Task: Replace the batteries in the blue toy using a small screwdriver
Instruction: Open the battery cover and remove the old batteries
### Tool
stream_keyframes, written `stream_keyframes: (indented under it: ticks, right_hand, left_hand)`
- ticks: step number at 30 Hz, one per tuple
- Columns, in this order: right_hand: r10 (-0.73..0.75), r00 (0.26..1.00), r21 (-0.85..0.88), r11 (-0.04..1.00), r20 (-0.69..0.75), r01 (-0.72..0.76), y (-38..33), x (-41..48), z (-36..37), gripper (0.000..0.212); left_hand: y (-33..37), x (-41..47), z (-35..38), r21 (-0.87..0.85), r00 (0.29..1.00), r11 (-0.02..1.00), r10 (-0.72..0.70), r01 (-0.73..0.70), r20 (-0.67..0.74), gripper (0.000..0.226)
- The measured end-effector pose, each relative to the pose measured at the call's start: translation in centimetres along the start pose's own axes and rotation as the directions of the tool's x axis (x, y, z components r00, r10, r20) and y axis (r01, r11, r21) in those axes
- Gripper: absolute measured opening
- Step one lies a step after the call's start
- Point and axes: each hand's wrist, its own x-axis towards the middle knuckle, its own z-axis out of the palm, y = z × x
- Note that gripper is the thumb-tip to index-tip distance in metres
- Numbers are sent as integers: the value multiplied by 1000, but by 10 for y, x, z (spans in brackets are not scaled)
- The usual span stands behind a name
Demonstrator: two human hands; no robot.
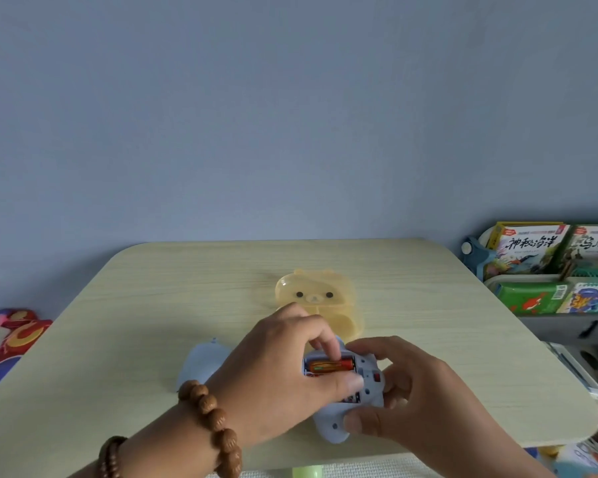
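The blue toy [366, 391] lies upside down near the table's front edge, its battery bay uncovered. An orange battery [330, 366] sits in the bay. My left hand [280, 377], with a bead bracelet on the wrist, reaches over the toy; its index finger presses on the battery and its thumb rests below the bay. My right hand [418, 395] grips the toy's right side and lower end. A pale blue piece [201, 363], seemingly a detached part of the toy, lies to the left behind my left wrist. No screwdriver is in sight.
A translucent yellow bear-face box [316, 294] stands open just behind the toy. The light wooden table [152, 305] meets a blue wall. Picture books [546, 267] fill a shelf at the right. Colourful items [7, 339] lie off the table's left edge.
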Motion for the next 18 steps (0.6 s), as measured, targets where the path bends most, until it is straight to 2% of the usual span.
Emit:
stream_keyframes:
  ticks: [3, 11, 15, 18]
  right_hand:
    - [51, 998, 10, 999, 21, -51, -1, -1, -1, 63]
    - [45, 999, 60, 997, -22, -44, -1, -3, 3, 63]
    - [39, 998, 55, 998, -39, -37, 1, -3, 5, 64]
    - [45, 998, 52, 998, -50, -42, 2, -4, 7, 65]
  left_hand:
    - [8, 7, 5, 66, 997, 997, -29, 34, -73, 22]
    - [24, 18, 24, 109, 980, 977, -171, 181, -98, 22]
    - [26, 18, 28, 71, 975, 976, -196, 203, -104, 20]
    - [25, 16, 28, 71, 980, 983, -163, 172, -110, 20]
